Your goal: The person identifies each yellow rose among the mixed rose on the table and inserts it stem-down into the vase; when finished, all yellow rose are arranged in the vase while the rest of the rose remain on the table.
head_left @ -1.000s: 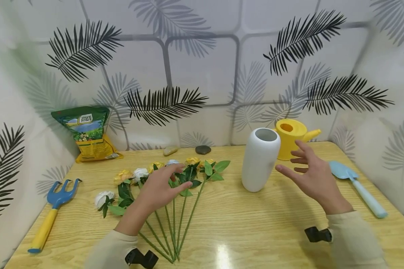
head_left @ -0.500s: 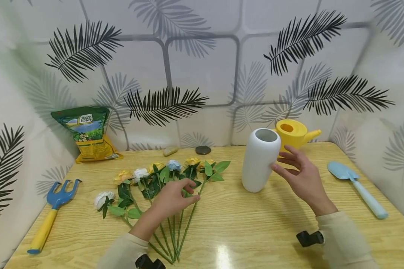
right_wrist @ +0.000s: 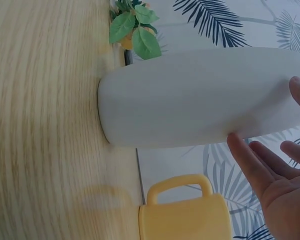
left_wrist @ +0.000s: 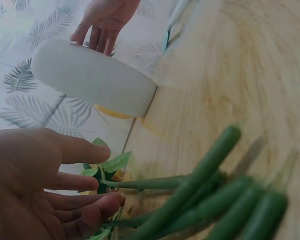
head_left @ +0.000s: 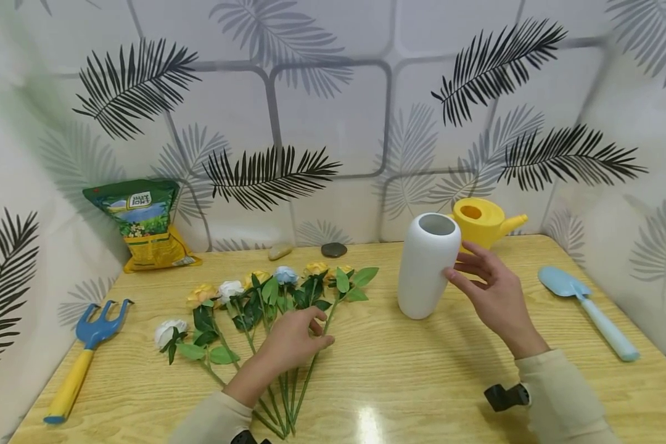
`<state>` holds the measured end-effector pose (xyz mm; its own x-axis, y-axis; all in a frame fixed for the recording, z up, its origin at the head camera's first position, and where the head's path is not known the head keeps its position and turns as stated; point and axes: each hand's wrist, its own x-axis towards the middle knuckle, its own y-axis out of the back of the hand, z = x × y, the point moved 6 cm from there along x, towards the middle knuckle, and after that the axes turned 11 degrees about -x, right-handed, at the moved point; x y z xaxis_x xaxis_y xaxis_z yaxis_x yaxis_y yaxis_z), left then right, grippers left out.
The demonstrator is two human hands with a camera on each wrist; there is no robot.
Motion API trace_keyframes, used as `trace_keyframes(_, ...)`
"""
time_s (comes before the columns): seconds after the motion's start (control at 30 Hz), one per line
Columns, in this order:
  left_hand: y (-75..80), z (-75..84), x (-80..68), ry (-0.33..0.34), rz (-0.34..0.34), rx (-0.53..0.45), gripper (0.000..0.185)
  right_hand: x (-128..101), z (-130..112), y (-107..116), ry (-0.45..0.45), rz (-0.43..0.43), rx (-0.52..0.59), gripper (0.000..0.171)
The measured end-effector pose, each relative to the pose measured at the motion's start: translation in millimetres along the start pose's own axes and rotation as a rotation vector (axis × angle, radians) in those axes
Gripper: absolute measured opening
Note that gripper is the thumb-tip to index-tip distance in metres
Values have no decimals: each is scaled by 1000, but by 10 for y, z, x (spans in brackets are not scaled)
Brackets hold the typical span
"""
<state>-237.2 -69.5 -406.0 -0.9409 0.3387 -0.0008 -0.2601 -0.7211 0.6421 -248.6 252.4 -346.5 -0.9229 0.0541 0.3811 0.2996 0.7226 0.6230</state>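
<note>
Several artificial roses with green stems [head_left: 306,386] lie fanned out, with white, yellow and blue [head_left: 286,275] heads toward the back. My left hand [head_left: 290,340] is over the stems beside the rightmost one. Its thumb stands apart from the bent fingers, with nothing gripped between them in the left wrist view. A tall white vase [head_left: 426,271] stands upright to the right. My right hand [head_left: 496,296] is at the vase's right side, thumb and fingertips touching or nearly touching its wall. The fingers are spread and not wrapped round it.
Behind the vase stands a yellow watering can [head_left: 477,223]. A light-blue trowel [head_left: 591,311] lies at the right, a blue and yellow hand fork [head_left: 87,354] at the left. A green and yellow bag [head_left: 147,225] and two stones [head_left: 334,249] sit along the back.
My left hand has moved right and toward me, from the flower heads to over the stems. My right hand has moved left to the vase. The vase has stayed in place.
</note>
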Motion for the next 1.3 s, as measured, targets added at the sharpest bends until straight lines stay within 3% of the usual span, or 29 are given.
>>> trace_keyframes(0.5, -59, 55, -31, -99, 38, 31, 33, -9, -2, 12, -6, -13, 5, 62)
trace_keyframes(0.93, -14, 97, -38, -80, 55, -39, 35, -9, -5, 12, -26, -37, -11, 64)
trace_keyframes(1.13, 41, 198, -37, -80, 82, -57, 35, -20, -6, 16, -23, -43, -1, 63)
trace_keyframes(1.3, 150, 387, -34, -79, 113, -106, 36, 2, -11, 9, -22, -42, 8, 63)
